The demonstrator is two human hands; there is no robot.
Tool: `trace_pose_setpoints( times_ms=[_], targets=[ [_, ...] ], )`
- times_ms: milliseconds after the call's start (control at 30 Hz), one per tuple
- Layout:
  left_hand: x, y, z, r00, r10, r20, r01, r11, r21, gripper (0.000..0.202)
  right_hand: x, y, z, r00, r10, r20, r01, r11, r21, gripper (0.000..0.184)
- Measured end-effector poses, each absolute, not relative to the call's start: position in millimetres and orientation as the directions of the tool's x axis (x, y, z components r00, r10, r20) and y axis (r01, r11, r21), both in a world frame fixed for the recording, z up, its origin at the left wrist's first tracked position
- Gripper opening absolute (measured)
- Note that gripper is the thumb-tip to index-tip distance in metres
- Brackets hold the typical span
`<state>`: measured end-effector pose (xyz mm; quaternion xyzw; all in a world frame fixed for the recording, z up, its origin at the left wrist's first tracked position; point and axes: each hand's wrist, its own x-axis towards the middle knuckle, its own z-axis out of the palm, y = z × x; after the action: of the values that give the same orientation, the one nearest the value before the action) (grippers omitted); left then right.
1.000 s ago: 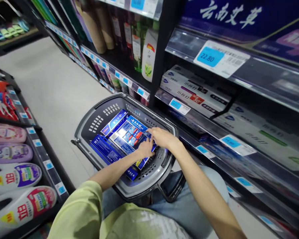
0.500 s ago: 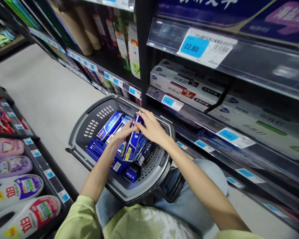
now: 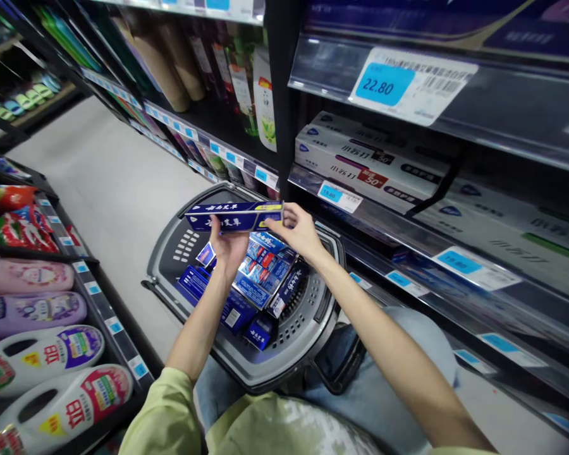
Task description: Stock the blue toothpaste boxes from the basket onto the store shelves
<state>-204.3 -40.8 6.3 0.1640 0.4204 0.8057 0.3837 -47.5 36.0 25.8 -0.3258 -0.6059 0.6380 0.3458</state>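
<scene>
A long dark-blue toothpaste box (image 3: pixel 237 216) with white lettering and a yellow patch lies level between my hands, above the basket. My left hand (image 3: pixel 228 248) grips it from below, the thumb on its near face. Around its right end my right hand (image 3: pixel 299 230) is closed, with the thumb along the front. Under them the grey shopping basket (image 3: pixel 258 373) stands at my lap, holding several blue boxes. Among these, a shiny pack (image 3: pixel 265 265) with red and blue print faces up, and a dark box (image 3: pixel 287 294) leans at its right.
At right, shelves carry white toothpaste boxes (image 3: pixel 360 161) behind price tags (image 3: pixel 340 196). Bottles (image 3: pixel 265 95) line the shelf ahead. On the left, detergent bottles (image 3: pixel 66 404) sit near the shelf edge. A grey floor aisle (image 3: pixel 99 151) runs between them.
Both hands have lifted a toothpaste box out of the basket and turned it level. The shiny pack beneath is now uncovered. The view has shifted slightly left.
</scene>
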Motion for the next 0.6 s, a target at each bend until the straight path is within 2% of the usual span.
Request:
trace_pose_setpoints(
  times_ms=[100,200,333,600],
  targets=[
    [-196.2,-44.6,12.9,-0.541,0.841,0.012,-0.408,-0.275,0.871,0.040,-50.6,31.3,32.9,-0.512,0.821,-0.253,-0.193,-0.397,-0.898,0.050],
    [-190.4,-46.8,16.0,-0.458,0.888,0.036,-0.357,-0.221,0.908,0.047,-45.3,25.2,32.5,-0.512,0.766,-0.390,-0.252,-0.567,-0.784,0.048],
    [-189.3,-49.0,12.6,-0.427,0.904,0.016,-0.288,-0.152,0.945,0.052,-41.1,25.3,25.0,-0.500,0.729,-0.467,-0.257,-0.640,-0.725,0.045],
    [-193.4,-50.5,11.2,-0.485,0.871,-0.077,-0.230,-0.042,0.972,0.056,-45.0,24.7,27.1,-0.512,0.720,-0.468,-0.236,-0.642,-0.729,0.042]
  ],
)
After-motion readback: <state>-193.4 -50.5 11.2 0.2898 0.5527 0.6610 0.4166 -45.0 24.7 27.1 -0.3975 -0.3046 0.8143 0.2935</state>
